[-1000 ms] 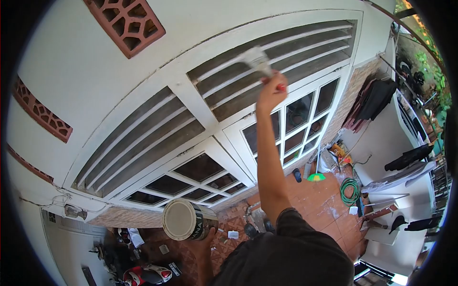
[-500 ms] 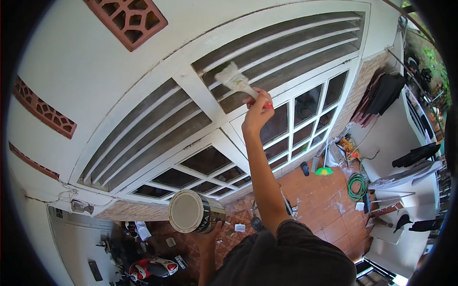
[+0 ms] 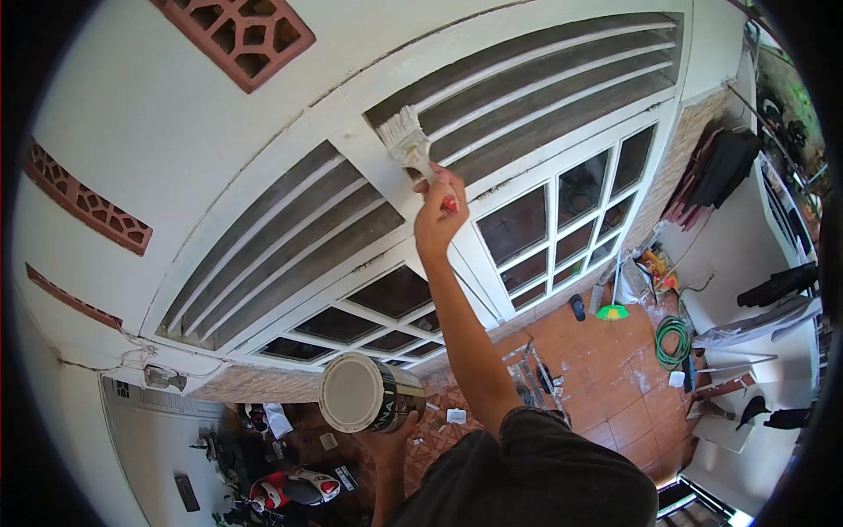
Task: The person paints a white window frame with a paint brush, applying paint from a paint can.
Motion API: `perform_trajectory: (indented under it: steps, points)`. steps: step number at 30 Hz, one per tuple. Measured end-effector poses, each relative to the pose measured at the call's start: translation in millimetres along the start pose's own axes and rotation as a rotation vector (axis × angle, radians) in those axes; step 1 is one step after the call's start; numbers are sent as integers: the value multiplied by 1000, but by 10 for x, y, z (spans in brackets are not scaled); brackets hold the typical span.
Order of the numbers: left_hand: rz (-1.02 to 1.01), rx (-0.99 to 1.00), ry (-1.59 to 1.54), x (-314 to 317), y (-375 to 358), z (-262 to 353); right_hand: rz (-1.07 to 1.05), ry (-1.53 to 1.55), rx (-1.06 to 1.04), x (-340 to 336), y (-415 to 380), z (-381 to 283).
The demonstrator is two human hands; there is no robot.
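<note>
My right hand [image 3: 441, 213] is closed around the handle of a wide paintbrush [image 3: 407, 140], whose red handle end shows by my palm. The pale, paint-covered bristles point up and overlap the left end of the right-hand slatted vent [image 3: 544, 79], beside the white post between the two vents. Lower down, my left hand [image 3: 392, 441] grips a paint can [image 3: 358, 393] from beneath and behind. The can has a dark label and its pale round end faces me; most of the left fingers are hidden behind it.
White-framed window panes [image 3: 514, 230] run below the vents. Far below on the tiled floor are a ladder-like frame [image 3: 531, 378], a green broom [image 3: 612, 312], a coiled green hose [image 3: 673, 342] and a red-and-white motorcycle [image 3: 294, 486]. Dark clothes [image 3: 716, 171] hang at the right.
My right hand has moved left with the paintbrush, bringing its bristles from over the slats to beside the post. My left hand still holds the can; the view has shifted slightly.
</note>
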State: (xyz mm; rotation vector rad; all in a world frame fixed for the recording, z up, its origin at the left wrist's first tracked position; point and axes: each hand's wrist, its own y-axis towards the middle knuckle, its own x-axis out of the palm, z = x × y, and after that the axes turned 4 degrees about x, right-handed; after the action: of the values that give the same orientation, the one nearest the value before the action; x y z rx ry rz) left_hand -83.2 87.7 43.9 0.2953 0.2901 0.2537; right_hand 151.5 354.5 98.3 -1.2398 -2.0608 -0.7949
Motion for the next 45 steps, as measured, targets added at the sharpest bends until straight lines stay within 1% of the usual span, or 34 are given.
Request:
perform_trajectory:
  steps: [3, 4, 5, 7, 10, 14, 17, 20, 23, 25, 27, 29, 30, 33, 36, 39, 42, 44, 45]
  points:
    - [-1, -50, -26, -28, -6, 15, 79, 86, -31, -39, 36, -145]
    - [10, -74, -61, -15, -11, 69, 71, 21, -48, -116, 104, -169]
    - [13, -96, -95, -9, -12, 98, 34, 14, -10, -128, 131, -187]
    - [4, -89, -76, -64, -20, 21, -61, 1, -6, -135, 158, -155]
    - [-4, -81, -62, -96, -21, -123, -92, 41, 16, -119, 175, -5]
    - [-72, -90, -35, -116, -15, -143, -124, -103, -86, -109, 176, 113]
    - [-37, -102, -10, -78, -12, -105, -86, -343, -250, -152, 202, 185]
    - [-17, -8, 155, -160, -26, -288, 1, -111, -57, -272, 153, 94]
    - [-57, -105, -7, -74, 32, -50, 38, -35, -51, -317, 128, -199]
    - [-42, -103, 12, -94, 8, -116, 6, 9, -18, -257, 140, -270]
    - [-31, -100, 19, -116, -12, -212, -24, 41, 47, -164, 139, -251]
    - [-19, -91, 11, -144, -18, -297, -37, 129, 45, -33, 129, -55]
    - [-37, -85, 14, -145, -7, -298, -27, 158, 78, 12, 111, -16]
    - [-62, -75, 0, -132, 29, -255, 10, 145, 90, 21, 138, 49]
    - [-41, -90, -24, -123, 24, -187, 8, 53, 6, 4, 214, 113]
    - [-43, -88, -22, -110, 67, -191, -8, -17, -37, -43, 163, 70]
    - [-60, -96, -54, -137, 59, -115, 23, -92, -60, -118, 83, -34]
    - [-91, -98, -70, -140, 78, -94, 66, -24, -82, -81, 71, -143]
    - [-74, -105, -75, -131, 64, -100, 86, 7, -88, -64, 59, -183]
